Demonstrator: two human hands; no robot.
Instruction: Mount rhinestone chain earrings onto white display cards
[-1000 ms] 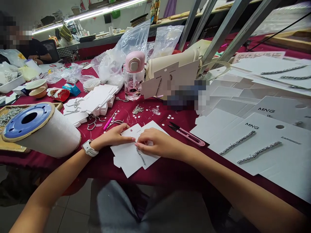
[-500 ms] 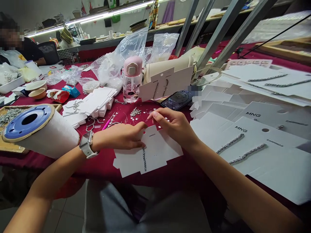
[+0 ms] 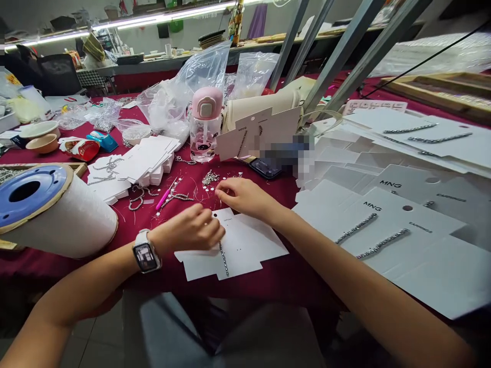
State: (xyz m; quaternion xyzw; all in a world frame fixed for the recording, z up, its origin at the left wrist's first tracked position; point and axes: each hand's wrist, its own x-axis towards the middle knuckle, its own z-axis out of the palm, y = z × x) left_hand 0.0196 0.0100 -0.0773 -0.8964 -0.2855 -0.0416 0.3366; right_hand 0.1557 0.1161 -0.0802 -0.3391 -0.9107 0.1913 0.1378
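Observation:
A white earring card [image 3: 249, 240] lies on the red cloth before me, with one dark silver bead strand [image 3: 224, 260] on its left half. My left hand [image 3: 192, 227] is closed over the card's left part, fingers curled in; what they hold, if anything, is hidden. Beyond the card's upper edge, my right hand [image 3: 241, 197] has thumb and forefinger brought together in a pinch; anything between them is too small to name. Close to those fingertips are small white discs [image 3: 207, 189] and a little heap of silver pieces [image 3: 210, 177].
Finished-looking cards with bead strands [image 3: 391, 240] spread over the right side. A large white spool [image 3: 88, 220] stands at left. Behind are a stack of blank cards [image 3: 153, 158], a pink pen-like tool [image 3: 163, 199], a pink-lidded bottle [image 3: 206, 125], a phone [image 3: 264, 167] and metal bars [image 3: 345, 56].
My left hand has rolled over from lying on the card into a curled fist. My right hand has moved left, off the card's edge toward the white discs. The view has shifted slightly right.

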